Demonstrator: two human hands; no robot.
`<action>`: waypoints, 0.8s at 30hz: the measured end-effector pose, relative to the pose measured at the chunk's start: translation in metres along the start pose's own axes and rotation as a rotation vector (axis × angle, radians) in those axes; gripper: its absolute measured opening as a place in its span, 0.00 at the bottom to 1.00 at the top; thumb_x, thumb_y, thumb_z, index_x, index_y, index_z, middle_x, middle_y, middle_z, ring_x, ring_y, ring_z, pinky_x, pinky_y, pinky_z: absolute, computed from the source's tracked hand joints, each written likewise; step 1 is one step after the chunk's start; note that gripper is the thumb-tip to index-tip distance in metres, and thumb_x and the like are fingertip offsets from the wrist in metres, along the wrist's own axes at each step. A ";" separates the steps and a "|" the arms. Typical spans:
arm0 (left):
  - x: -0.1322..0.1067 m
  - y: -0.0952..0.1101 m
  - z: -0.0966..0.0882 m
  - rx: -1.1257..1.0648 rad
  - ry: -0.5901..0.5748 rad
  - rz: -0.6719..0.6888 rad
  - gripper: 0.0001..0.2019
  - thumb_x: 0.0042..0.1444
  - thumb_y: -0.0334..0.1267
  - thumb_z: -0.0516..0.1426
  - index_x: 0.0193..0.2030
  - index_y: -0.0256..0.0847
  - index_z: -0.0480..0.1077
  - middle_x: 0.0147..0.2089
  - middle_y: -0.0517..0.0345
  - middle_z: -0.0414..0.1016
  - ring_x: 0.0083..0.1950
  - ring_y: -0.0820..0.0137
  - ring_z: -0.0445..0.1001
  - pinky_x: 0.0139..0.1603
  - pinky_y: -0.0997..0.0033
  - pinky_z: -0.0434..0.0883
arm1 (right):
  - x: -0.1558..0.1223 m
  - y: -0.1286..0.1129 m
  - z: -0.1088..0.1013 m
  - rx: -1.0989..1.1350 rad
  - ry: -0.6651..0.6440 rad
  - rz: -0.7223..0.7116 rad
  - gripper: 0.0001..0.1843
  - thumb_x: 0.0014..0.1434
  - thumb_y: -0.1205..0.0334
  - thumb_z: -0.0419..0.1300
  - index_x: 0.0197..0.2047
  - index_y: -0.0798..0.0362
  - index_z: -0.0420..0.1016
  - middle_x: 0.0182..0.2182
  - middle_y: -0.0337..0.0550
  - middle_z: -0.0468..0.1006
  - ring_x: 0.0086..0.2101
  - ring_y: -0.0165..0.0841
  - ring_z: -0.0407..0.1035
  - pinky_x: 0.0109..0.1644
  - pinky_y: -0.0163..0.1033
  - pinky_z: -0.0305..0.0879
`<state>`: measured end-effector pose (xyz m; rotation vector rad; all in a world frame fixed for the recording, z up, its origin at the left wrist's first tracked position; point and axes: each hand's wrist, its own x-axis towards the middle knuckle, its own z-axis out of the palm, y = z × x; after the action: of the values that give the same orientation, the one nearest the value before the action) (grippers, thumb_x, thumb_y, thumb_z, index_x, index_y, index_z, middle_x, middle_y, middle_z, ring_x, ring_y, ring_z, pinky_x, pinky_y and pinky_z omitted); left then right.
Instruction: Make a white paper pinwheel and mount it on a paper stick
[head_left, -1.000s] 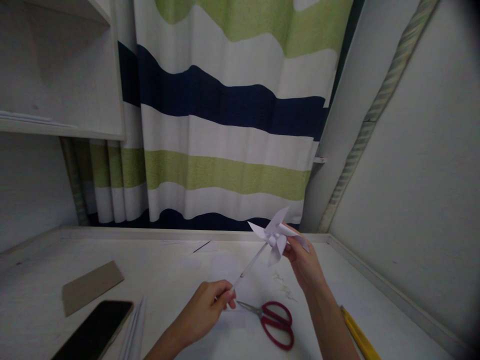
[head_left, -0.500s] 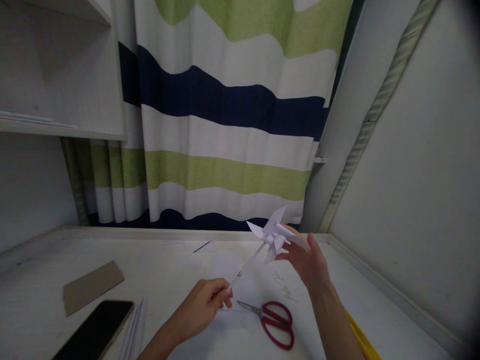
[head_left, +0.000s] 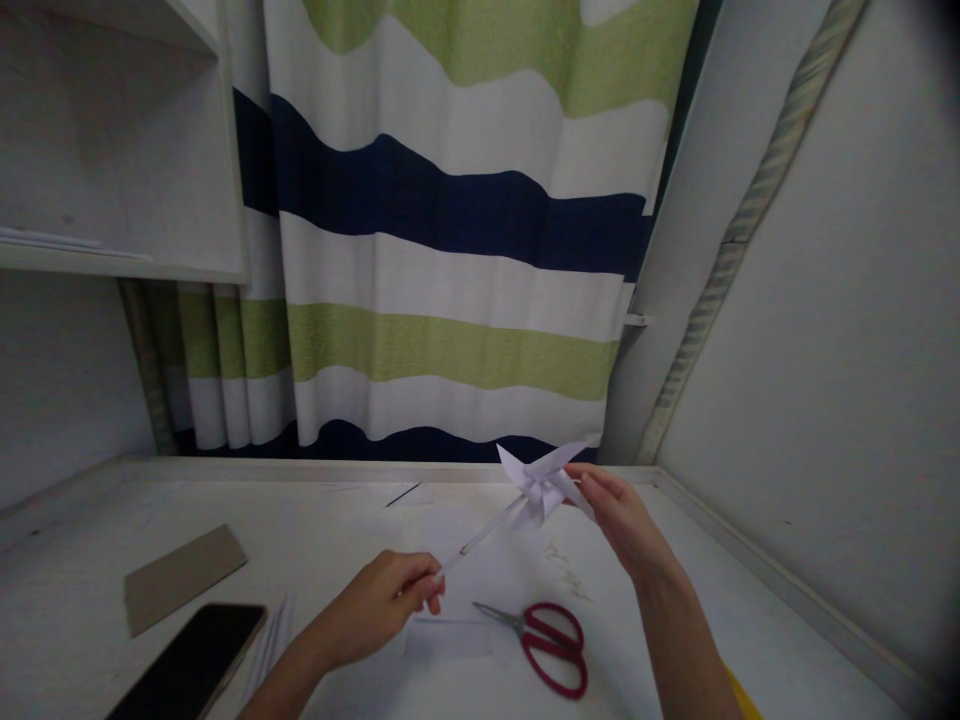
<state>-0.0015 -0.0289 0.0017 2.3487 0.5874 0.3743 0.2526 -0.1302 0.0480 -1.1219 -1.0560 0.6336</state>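
Note:
A white paper pinwheel point(head_left: 541, 486) is held above the desk, tilted up to the right on a thin pale stick point(head_left: 484, 535). My left hand point(head_left: 379, 605) is closed around the stick's lower end, thumb against the fingers. At the pinwheel's right side, my right hand point(head_left: 630, 520) has thumb and fingers closed at a blade; the exact point of contact is partly hidden. Below the pinwheel lie scissors point(head_left: 555, 648) with red handles, their tips pointing left towards my left hand.
A black phone point(head_left: 195, 655) and folded white paper point(head_left: 266, 650) lie at the front left, with a brown card point(head_left: 184, 578) behind. A thin dark stick point(head_left: 403, 494) rests near the back edge. A striped curtain point(head_left: 450, 350) hangs behind the white desk point(head_left: 315, 540).
My left hand has moved slightly left and the stick with it. The pinwheel's blades have turned. My right hand's fingers, spread behind the blades before, have closed at one blade.

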 end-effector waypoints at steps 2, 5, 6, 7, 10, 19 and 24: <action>-0.001 -0.001 -0.002 0.030 0.013 0.003 0.16 0.58 0.41 0.43 0.29 0.39 0.69 0.29 0.60 0.73 0.30 0.72 0.68 0.31 0.76 0.61 | 0.002 0.004 0.001 -0.022 0.067 -0.017 0.12 0.42 0.56 0.64 0.31 0.52 0.77 0.29 0.42 0.78 0.33 0.37 0.69 0.41 0.42 0.61; -0.003 -0.002 -0.004 0.077 0.029 0.002 0.17 0.58 0.41 0.43 0.29 0.40 0.69 0.29 0.60 0.73 0.31 0.72 0.69 0.32 0.76 0.60 | 0.003 0.008 0.003 -0.027 0.121 -0.022 0.11 0.38 0.58 0.67 0.28 0.52 0.77 0.26 0.40 0.77 0.30 0.35 0.68 0.36 0.39 0.61; -0.003 -0.002 -0.005 0.095 0.039 -0.001 0.17 0.58 0.40 0.43 0.29 0.40 0.69 0.28 0.60 0.73 0.31 0.72 0.69 0.32 0.76 0.60 | 0.004 0.009 0.003 -0.024 0.128 -0.019 0.11 0.38 0.59 0.67 0.27 0.52 0.76 0.26 0.40 0.77 0.29 0.34 0.68 0.34 0.38 0.61; -0.003 -0.002 -0.005 0.111 0.051 -0.004 0.17 0.58 0.41 0.42 0.29 0.40 0.69 0.28 0.61 0.72 0.31 0.71 0.69 0.33 0.76 0.60 | 0.004 0.009 0.004 -0.018 0.132 -0.015 0.10 0.37 0.60 0.67 0.27 0.52 0.76 0.25 0.39 0.77 0.28 0.34 0.68 0.34 0.37 0.61; -0.003 -0.001 -0.006 0.129 0.065 -0.010 0.17 0.59 0.41 0.42 0.29 0.41 0.69 0.28 0.61 0.72 0.31 0.71 0.69 0.33 0.75 0.59 | 0.005 0.012 0.007 0.017 0.131 -0.004 0.09 0.39 0.60 0.67 0.27 0.53 0.76 0.25 0.40 0.76 0.28 0.34 0.67 0.33 0.38 0.62; -0.001 -0.001 -0.007 0.117 0.093 -0.006 0.16 0.58 0.40 0.43 0.29 0.41 0.69 0.29 0.62 0.73 0.33 0.71 0.69 0.35 0.75 0.59 | 0.006 0.017 0.015 0.198 0.112 0.022 0.09 0.44 0.59 0.64 0.30 0.51 0.74 0.25 0.38 0.76 0.26 0.32 0.68 0.32 0.40 0.66; -0.001 -0.002 -0.008 0.110 0.087 0.001 0.16 0.59 0.41 0.43 0.30 0.41 0.69 0.29 0.62 0.73 0.32 0.72 0.69 0.34 0.75 0.59 | 0.005 0.015 0.015 0.234 0.088 0.033 0.07 0.44 0.60 0.64 0.30 0.50 0.74 0.25 0.36 0.75 0.26 0.31 0.68 0.32 0.39 0.67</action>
<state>-0.0062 -0.0241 0.0063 2.4469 0.6638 0.4575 0.2425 -0.1150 0.0368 -0.9560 -0.8656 0.7086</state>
